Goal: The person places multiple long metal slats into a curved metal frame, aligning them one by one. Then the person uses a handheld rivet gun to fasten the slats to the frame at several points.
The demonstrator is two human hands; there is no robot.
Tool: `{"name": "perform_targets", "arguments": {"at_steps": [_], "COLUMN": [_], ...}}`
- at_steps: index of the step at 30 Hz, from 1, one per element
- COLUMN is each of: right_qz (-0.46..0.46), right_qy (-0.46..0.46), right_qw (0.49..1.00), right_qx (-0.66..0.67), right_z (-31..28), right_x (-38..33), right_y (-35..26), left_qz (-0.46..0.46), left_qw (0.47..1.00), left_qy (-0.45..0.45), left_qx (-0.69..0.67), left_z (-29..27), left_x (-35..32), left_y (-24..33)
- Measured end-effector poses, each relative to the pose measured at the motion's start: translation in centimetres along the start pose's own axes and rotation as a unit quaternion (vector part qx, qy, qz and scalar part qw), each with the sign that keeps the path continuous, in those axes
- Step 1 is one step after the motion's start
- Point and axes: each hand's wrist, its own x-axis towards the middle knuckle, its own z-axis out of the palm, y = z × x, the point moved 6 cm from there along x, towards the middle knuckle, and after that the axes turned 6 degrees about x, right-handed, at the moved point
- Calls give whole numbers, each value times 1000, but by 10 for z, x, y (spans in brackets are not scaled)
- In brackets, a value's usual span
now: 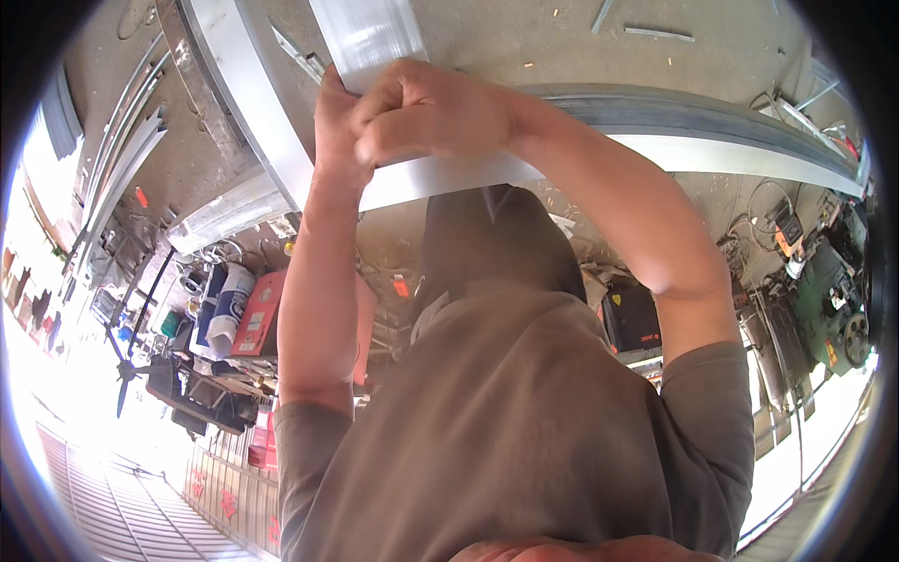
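My left hand (337,120) and my right hand (431,114) are pressed close together above a silver metal frame. The right hand is a fist, slightly blurred, with its knuckles towards the left hand. It hides most of the left hand's fingers, which look bent around something I cannot make out. Beyond both hands a wide, shiny metal profile (370,37) runs to the upper edge of the view. Under my right wrist and forearm passes a long silver bar (637,155). Left of my left hand slants another silver bar (248,94).
Loose metal strips (140,150) lie on the floor at the left; offcuts (658,35) lie at the far side. A red box (257,314) and a white-and-blue roll (231,304) stand at the left. On the right are a black case (630,317) and a green machine (819,304).
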Motion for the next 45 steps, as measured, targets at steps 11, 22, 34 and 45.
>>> {"name": "perform_targets", "arguments": {"at_steps": [11, 22, 34, 45], "right_qz": [-64, 148, 107, 128], "right_qy": [464, 373, 386, 381], "right_qw": [816, 798, 780, 783], "right_qx": [-339, -450, -480, -474], "right_z": [-42, -15, -9, -17], "right_x": [-58, -46, -47, -43], "right_y": [-22, 0, -13, -17], "left_qz": [-2, 6, 274, 339], "left_qw": [997, 958, 854, 717], "left_qy": [23, 47, 161, 120], "left_qx": [68, 284, 412, 597], "left_z": [6, 2, 3, 65], "left_x": [10, 63, 60, 150], "left_y": [43, 97, 204, 238]}}
